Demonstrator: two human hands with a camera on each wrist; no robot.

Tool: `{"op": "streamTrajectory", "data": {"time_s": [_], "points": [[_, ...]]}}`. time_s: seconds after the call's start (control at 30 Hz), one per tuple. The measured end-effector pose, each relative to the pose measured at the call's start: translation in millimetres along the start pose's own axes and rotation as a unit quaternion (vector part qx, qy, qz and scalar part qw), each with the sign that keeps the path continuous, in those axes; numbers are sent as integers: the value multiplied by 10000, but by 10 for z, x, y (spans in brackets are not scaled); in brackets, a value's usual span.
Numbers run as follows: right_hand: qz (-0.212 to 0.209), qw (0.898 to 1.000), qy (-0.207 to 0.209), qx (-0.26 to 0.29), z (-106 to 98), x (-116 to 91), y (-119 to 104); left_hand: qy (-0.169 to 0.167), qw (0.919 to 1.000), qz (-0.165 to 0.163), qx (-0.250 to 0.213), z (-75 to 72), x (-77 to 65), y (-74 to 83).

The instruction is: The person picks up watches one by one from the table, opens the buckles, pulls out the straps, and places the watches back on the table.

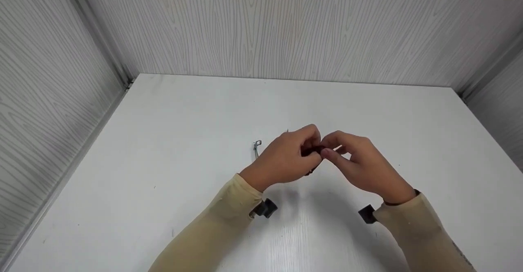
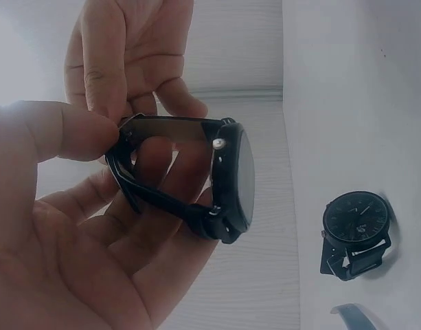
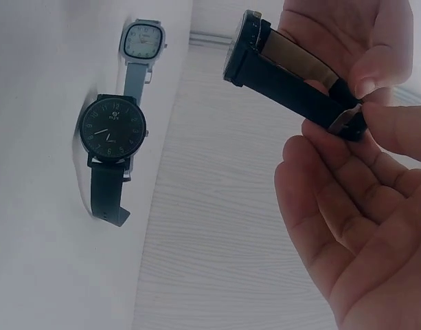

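Both hands meet above the table, around a wristwatch [image 2: 231, 182] with a black case and a black strap lined in brown. Its strap is bent into a loop, and the case points away from the palms. My left hand [image 1: 284, 157] holds the strap between thumb and fingers, some of them inside the loop. At the buckle end [image 3: 347, 120] my right hand [image 1: 357, 163] pinches the strap with thumb and forefinger, its other fingers spread below. In the head view the hands hide most of this watch.
A second watch [image 3: 114, 130], round and black-faced, lies on the white table [image 1: 196, 112]. Beside it is a smaller watch [image 3: 143, 42] with a pale squarish face and a grey-blue strap. Wood-grain panels [image 1: 261, 31] stand behind the table and at its sides.
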State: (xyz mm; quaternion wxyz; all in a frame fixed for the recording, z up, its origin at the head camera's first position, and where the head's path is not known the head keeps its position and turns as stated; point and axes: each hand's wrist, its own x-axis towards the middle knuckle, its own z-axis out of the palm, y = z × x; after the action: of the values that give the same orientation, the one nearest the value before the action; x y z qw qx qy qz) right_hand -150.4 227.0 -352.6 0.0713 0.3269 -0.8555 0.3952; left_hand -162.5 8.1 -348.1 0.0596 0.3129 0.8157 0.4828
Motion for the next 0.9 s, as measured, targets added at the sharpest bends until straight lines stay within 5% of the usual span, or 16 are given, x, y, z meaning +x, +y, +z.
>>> {"op": "streamTrajectory", "data": {"time_s": [0.4, 0.6, 0.9], "points": [[208, 9992, 328, 62, -14, -2, 18, 119, 9995, -191, -207, -3, 25, 23], [339, 9984, 455, 9, -26, -6, 11, 241, 9990, -209, 329, -1, 24, 26], [916, 9953, 74, -294, -20, 3, -29, 142, 9962, -95, 852, 9, 19, 3]]}}
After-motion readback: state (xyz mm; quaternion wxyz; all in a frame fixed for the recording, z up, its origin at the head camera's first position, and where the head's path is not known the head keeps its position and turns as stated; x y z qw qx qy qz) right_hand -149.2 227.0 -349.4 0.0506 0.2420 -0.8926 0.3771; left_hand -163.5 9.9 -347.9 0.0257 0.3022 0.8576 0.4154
